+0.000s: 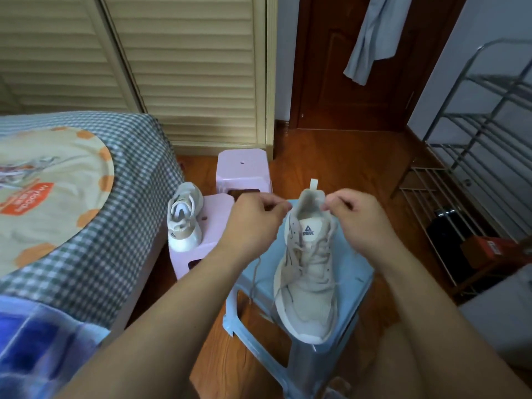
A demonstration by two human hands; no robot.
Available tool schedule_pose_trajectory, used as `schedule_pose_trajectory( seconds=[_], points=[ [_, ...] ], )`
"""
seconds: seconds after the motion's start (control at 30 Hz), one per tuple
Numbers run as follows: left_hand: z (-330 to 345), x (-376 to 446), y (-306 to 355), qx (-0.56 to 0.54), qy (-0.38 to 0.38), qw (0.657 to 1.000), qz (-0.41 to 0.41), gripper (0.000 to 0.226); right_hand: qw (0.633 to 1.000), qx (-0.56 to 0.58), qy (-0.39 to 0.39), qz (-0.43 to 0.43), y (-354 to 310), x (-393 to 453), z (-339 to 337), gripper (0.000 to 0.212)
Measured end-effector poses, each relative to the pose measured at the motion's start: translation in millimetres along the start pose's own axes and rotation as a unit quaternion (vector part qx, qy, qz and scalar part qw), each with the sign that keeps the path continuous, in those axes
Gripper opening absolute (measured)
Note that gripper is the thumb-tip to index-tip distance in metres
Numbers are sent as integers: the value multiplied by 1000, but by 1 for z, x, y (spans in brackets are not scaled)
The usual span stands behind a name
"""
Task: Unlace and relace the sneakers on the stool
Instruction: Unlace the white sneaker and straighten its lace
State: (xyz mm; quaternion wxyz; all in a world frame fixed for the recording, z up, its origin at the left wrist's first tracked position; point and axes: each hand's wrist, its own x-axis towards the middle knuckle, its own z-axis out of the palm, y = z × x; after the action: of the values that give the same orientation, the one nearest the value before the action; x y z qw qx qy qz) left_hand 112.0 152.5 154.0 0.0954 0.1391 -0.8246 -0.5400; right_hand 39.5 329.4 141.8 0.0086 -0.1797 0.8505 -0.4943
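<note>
A beige sneaker (309,283) lies on a light blue stool (357,280), toe toward me, with its lace threaded through the eyelets. My left hand (256,220) pinches one lace end at the left of the collar; a loose length of lace (254,279) hangs down over the stool's edge. My right hand (355,214) pinches the other lace end at the right of the collar. A second beige sneaker (185,217) stands on a pink stool (213,240) to the left, untouched.
Another pink stool (243,168) stands behind. A bed with a checked cover (86,197) fills the left side. A metal shoe rack (475,168) stands at the right, and a wooden door (345,67) and louvred closet doors (187,67) lie beyond.
</note>
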Motion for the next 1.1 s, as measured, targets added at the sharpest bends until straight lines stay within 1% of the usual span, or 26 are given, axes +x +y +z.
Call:
schedule_pose_trajectory(
  seconds=[0.03,0.07,0.1,0.17,0.2,0.23,0.3,0.4,0.47,0.5,0.63,0.67,0.77,0.87,0.93,0.97,1.03,1.1],
  points=[
    [3,4,-7,25,0,999,-35,21,998,-55,25,-4,3,10,-5,26],
    [8,8,-14,45,-10,997,-60,26,994,-112,14,-9,3,21,-8,22],
    [15,10,-20,62,-25,995,-73,31,982,-188,-30,-13,0,29,-7,17],
    [29,13,-28,97,-50,990,-85,38,931,-342,-127,-31,-5,39,4,15],
    [36,13,-30,109,-54,989,-85,37,910,-383,-151,-43,-5,41,11,16],
    [42,13,-30,115,-53,989,-80,34,902,-398,-159,-47,-3,43,16,16],
    [48,14,-30,124,-38,989,-66,26,909,-381,-163,-44,2,43,18,19],
    [46,19,-35,90,-21,992,-89,12,948,-280,-149,-33,15,41,5,4],
    [44,20,-38,37,-18,993,-109,13,969,-215,-122,-19,24,35,-3,12],
    [43,20,-39,22,-20,993,-113,14,972,-204,-112,-12,28,33,-3,13],
    [45,17,-44,-19,-17,992,-122,26,969,-221,-104,-40,25,29,8,21],
    [45,17,-46,-24,-11,992,-125,27,972,-207,-94,-57,20,28,12,19],
    [47,15,-45,-33,13,991,-125,24,978,-181,-51,-84,15,17,24,18],
    [48,13,-46,-67,32,988,-136,8,981,-189,-19,-50,22,5,37,18],
    [46,14,-49,-115,30,979,-164,15,987,-157,-22,-9,24,1,39,22],
    [45,14,-50,-147,26,972,-183,18,987,-161,-26,-8,24,1,39,25],
    [43,14,-49,-202,14,957,-210,18,973,-227,-32,-39,22,1,37,26],
    [42,13,-46,-230,3,948,-221,17,953,-292,-45,-70,17,1,38,19]
  ],
)
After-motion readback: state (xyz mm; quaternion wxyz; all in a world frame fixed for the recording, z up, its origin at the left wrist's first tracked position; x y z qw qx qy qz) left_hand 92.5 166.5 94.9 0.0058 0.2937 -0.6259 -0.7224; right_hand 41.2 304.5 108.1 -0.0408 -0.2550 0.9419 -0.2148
